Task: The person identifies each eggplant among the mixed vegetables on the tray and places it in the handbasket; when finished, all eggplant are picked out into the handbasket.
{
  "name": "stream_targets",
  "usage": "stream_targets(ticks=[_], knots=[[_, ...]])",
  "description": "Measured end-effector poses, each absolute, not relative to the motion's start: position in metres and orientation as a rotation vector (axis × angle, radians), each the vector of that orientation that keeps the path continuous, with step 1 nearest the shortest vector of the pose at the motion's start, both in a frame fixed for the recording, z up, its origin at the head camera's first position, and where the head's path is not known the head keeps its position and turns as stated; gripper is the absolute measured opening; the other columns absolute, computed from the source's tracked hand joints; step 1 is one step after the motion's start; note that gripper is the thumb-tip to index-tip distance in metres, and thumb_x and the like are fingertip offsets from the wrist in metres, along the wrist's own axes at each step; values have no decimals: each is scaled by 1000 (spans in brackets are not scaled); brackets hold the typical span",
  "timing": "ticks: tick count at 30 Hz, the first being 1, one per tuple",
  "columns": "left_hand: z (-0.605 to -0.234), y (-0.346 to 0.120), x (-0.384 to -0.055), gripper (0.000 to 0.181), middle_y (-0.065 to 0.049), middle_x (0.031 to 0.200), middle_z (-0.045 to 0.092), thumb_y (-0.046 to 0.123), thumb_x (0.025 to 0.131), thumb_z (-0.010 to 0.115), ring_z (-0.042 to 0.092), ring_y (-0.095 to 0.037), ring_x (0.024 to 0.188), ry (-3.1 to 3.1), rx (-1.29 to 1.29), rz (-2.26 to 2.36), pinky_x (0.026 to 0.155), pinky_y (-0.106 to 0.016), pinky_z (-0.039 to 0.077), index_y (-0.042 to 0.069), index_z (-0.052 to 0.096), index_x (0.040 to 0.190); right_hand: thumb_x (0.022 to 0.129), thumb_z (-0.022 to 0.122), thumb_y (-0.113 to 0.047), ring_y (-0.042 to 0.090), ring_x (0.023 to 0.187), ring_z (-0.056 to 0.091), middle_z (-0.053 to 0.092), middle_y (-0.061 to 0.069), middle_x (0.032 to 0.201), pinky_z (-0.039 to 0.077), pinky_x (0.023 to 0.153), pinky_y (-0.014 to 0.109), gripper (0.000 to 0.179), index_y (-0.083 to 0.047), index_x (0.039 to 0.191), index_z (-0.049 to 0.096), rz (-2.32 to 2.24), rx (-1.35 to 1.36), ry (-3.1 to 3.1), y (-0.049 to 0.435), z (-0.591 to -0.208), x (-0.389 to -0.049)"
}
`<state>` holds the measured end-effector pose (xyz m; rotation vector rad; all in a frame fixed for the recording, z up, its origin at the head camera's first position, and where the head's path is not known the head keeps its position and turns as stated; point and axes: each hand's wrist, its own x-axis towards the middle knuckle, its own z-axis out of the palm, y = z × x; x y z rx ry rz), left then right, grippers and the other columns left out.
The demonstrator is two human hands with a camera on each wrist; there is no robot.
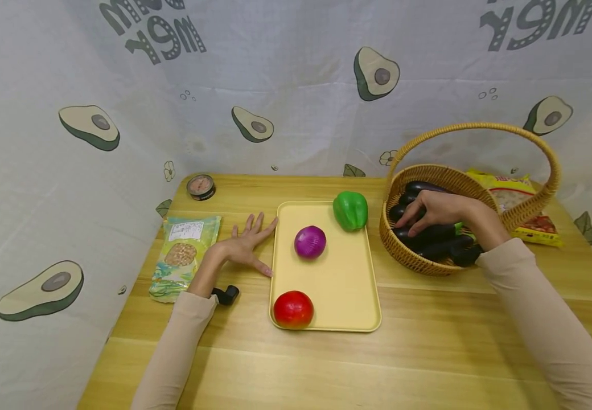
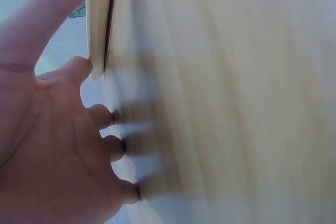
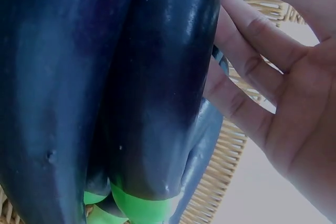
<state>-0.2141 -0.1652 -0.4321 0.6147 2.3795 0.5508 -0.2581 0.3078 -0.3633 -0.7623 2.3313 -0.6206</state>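
My left hand (image 1: 242, 245) rests on the table with its fingers spread, thumb and index finger at the left edge of a pale yellow tray (image 1: 339, 285). In the left wrist view a finger (image 2: 76, 69) meets the tray's rim. On the tray sit a purple onion (image 1: 310, 242), a green bell pepper (image 1: 350, 210) and a red tomato (image 1: 293, 310). Inside a wicker basket (image 1: 403, 259), my right hand (image 1: 436, 208) pinches a dark eggplant (image 3: 163, 82) with a green cap. Its fingers lie along the eggplant's side; the fingertips are partly hidden. Several other eggplants (image 1: 444, 247) surround it.
Left of the tray lies a green and yellow food pouch (image 1: 180, 256), with a small round tin (image 1: 201, 187) behind it. A yellow and red packet (image 1: 537, 228) lies partly behind the basket. The tall basket handle (image 1: 480, 126) arches over the right hand.
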Motion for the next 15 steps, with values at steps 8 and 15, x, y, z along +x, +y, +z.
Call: stream_targets(ticks=[8,15], knots=[[-434,-166,-216,127,-17,170,-29,47,82,86,-33,-38,156,2385,629,585,121,-70,-19,25,-6,167,94,76,-21,23,113,72,77,9,122,57,87,24,32,-10,124,77,-645,-792,2403,311,-356,-253],[-428,-178,-219,110,-17,173,-19,44,92,77,-22,-39,159,2348,634,793,122,-72,-13,25,-1,168,107,57,-29,24,116,67,66,15,141,54,92,33,39,-11,141,65,-654,-674,2524,301,-337,-237]])
